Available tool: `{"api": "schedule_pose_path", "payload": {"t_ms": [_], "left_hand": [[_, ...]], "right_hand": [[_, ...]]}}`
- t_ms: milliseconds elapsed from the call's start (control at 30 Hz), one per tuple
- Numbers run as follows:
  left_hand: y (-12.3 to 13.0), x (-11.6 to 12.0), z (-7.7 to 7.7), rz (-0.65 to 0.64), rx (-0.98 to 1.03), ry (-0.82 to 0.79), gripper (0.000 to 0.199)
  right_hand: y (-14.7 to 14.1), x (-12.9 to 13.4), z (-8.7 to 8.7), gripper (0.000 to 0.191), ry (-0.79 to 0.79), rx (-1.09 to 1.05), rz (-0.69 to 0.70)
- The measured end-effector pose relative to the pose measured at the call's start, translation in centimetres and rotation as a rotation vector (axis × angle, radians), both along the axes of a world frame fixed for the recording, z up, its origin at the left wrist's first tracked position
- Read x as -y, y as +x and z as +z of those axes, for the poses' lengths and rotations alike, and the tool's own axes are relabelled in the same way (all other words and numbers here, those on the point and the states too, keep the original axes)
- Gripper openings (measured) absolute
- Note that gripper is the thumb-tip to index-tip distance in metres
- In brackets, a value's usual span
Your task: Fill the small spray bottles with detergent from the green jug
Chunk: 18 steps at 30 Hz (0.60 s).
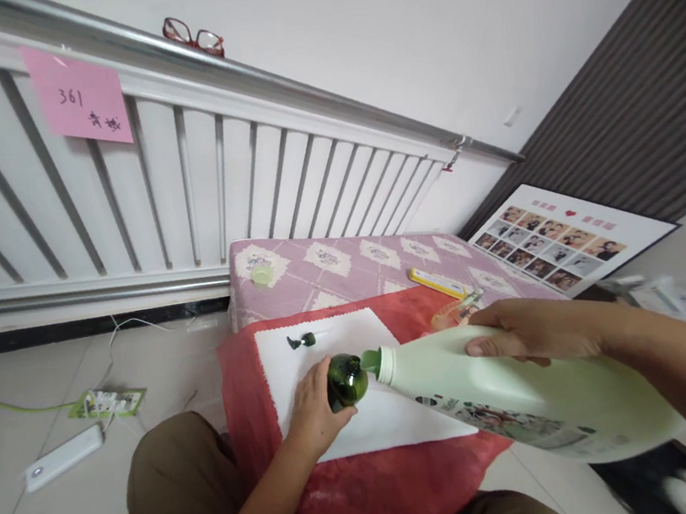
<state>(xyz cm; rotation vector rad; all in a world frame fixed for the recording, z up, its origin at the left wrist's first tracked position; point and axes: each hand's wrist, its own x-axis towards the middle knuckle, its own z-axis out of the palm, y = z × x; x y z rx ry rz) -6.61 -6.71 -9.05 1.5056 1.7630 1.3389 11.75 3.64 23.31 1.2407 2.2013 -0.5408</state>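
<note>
My left hand (314, 410) is wrapped round a small dark green bottle (346, 380) above a white sheet (397, 419). A large pale green jug (546, 390) lies tipped in my right hand (520, 332), its neck pointing left. The green spout (371, 362) of the jug meets the mouth of the small bottle; whether liquid is flowing cannot be made out. On the white sheet, beyond my left hand, rests a dark green pump top (302, 341). The jug's printed label faces down and toward me.
Beneath the sheet is a red cloth (376, 490) over a purple patterned cover (344, 265). A pale green cap (262, 274) and a yellow box (438, 283) lie farther back. A radiator (179, 178) runs behind. At floor left are a power strip (108, 402) and white device (65, 457).
</note>
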Motion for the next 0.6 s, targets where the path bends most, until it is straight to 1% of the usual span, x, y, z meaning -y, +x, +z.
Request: {"api": "schedule_pose_path", "payload": {"t_ms": [100, 233, 367, 600], "left_hand": [[0.03, 0.01, 0.03, 0.003, 0.002, 0.012, 0.093], [0.02, 0.07, 0.18, 0.006, 0.012, 0.004, 0.092], [-0.03, 0.11, 0.32, -0.004, 0.014, 0.006, 0.093], [-0.04, 0.12, 0.33, -0.007, 0.006, -0.013, 0.092]], "right_hand": [[-0.03, -0.07, 0.04, 0.060, -0.051, -0.013, -0.037], [-0.20, -0.05, 0.14, 0.060, -0.062, -0.010, -0.050], [-0.27, 0.07, 0.26, 0.061, -0.064, -0.005, -0.057], [-0.25, 0.26, 0.30, 0.056, -0.043, -0.023, -0.051]]}}
